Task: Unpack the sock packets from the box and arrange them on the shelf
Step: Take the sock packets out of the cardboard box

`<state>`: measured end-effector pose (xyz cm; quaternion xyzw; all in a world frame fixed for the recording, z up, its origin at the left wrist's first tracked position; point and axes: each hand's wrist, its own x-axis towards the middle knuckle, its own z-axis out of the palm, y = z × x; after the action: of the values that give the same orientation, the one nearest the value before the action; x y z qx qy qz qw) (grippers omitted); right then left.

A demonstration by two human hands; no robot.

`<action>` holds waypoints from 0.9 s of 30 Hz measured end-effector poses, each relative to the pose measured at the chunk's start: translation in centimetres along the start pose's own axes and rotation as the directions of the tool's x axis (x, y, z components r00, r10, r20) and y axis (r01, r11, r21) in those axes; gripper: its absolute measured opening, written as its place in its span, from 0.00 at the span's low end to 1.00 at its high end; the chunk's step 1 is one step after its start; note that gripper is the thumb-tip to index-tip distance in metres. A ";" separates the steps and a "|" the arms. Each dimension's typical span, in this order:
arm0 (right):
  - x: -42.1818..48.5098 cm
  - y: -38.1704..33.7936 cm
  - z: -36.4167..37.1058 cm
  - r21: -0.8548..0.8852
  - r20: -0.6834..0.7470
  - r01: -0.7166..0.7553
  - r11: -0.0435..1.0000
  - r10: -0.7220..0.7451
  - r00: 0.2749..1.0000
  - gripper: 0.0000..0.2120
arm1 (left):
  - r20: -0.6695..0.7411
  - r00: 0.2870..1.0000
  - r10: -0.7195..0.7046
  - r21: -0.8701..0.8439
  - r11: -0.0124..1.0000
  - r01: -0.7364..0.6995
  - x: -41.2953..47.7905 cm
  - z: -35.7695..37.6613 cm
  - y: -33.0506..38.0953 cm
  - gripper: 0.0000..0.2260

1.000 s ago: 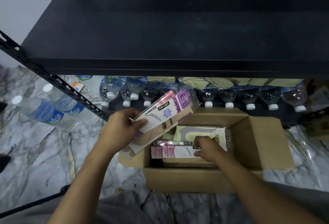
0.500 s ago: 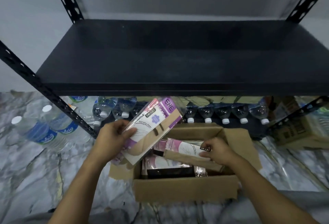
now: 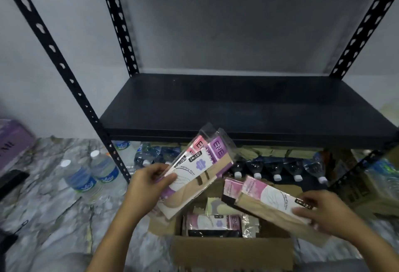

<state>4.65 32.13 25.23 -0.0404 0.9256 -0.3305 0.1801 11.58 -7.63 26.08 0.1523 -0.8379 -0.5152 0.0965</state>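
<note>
An open cardboard box (image 3: 231,252) stands on the marble floor below a black metal shelf (image 3: 237,107) that carries nothing. My left hand (image 3: 149,182) grips a fanned stack of sock packets (image 3: 200,168) with purple and pink "ENE" headers, held above the box's left flap. My right hand (image 3: 323,211) holds two more sock packets (image 3: 265,198), pink-topped, lifted over the box's right side. More sock packets (image 3: 212,223) lie inside the box.
Water bottles (image 3: 90,176) stand on the floor at the left, and a row of bottles (image 3: 276,170) lies under the shelf. A purple box (image 3: 13,142) sits at the far left, cardboard cartons (image 3: 371,187) at the right. Black slotted uprights (image 3: 71,77) frame the shelf.
My right hand has lifted two packets out of the box and up to the right. My left hand has raised its stack. The view has tilted up toward the shelf.
</note>
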 end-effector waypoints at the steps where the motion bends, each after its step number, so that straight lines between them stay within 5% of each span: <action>1: -0.5 -0.7 -0.7 0.021 -0.017 0.009 1.000 -0.008 1.000 0.04 | -0.039 0.999 -0.012 -0.050 0.999 0.010 -0.2 -0.5 0.3 0.04; 6: -1.5 -5.9 -2.7 0.219 -0.110 0.075 0.973 -0.052 0.993 0.05 | -0.232 0.964 -0.128 -0.270 0.961 0.063 -0.3 -3.4 1.6 0.03; 13: 2.5 -15.6 -1.5 0.494 -0.186 0.182 0.850 -0.101 0.977 0.04 | -0.371 0.907 -0.202 -0.344 0.937 0.068 4.6 -7.8 3.4 0.05; 19: 9.2 -22.6 0.1 0.683 -0.173 0.143 0.716 -0.032 0.984 0.06 | -0.340 0.905 -0.256 -0.353 0.927 0.130 11.2 -8.8 5.3 0.06; 27: 14.7 -25.3 0.8 0.687 -0.147 0.139 0.713 -0.051 0.988 0.07 | -0.353 0.891 -0.287 -0.302 0.936 0.182 17.8 -9.5 3.7 0.05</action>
<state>-9.87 9.11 36.05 0.0021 0.7396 -0.6640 0.1101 -2.62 -20.28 33.74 0.3390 -0.7015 -0.5878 0.2176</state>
